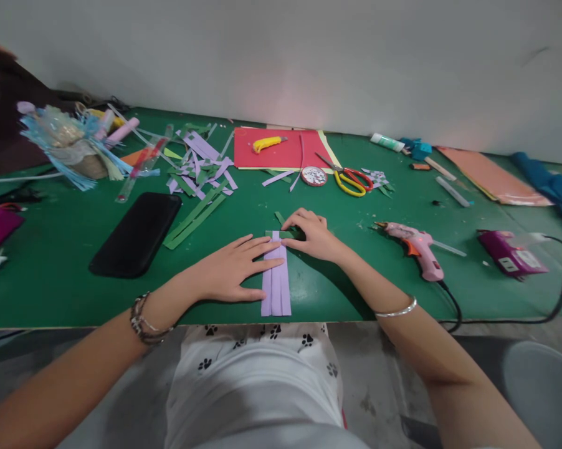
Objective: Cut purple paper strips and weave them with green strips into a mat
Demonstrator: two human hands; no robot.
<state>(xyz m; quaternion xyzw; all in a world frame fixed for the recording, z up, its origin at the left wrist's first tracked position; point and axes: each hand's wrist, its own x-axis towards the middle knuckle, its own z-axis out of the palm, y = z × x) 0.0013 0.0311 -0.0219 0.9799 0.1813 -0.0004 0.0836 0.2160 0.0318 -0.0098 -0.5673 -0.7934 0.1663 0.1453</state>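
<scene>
Purple paper strips point(276, 299) lie side by side near the table's front edge, running toward me, with green paper woven across their far end. My left hand point(227, 268) rests flat over them, fingers spread, its fingertips on the purple paper. At the far end, my right hand point(313, 237) has thumb and forefinger closed around a green paper strip point(287, 235); the fingers partly cover it. Another bit of green strip point(279, 217) sticks out just beyond my fingers. Loose green strips point(194, 218) lie to the left, by a black phone point(136, 234).
A pink glue gun point(414, 243) with a cord lies on the right, near a purple box point(512, 252). Behind are scissors point(349, 178), a yellow cutter point(268, 144) on red paper point(246, 156), and a heap of woven scraps point(201, 162). A decorated basket point(82, 156) stands back left.
</scene>
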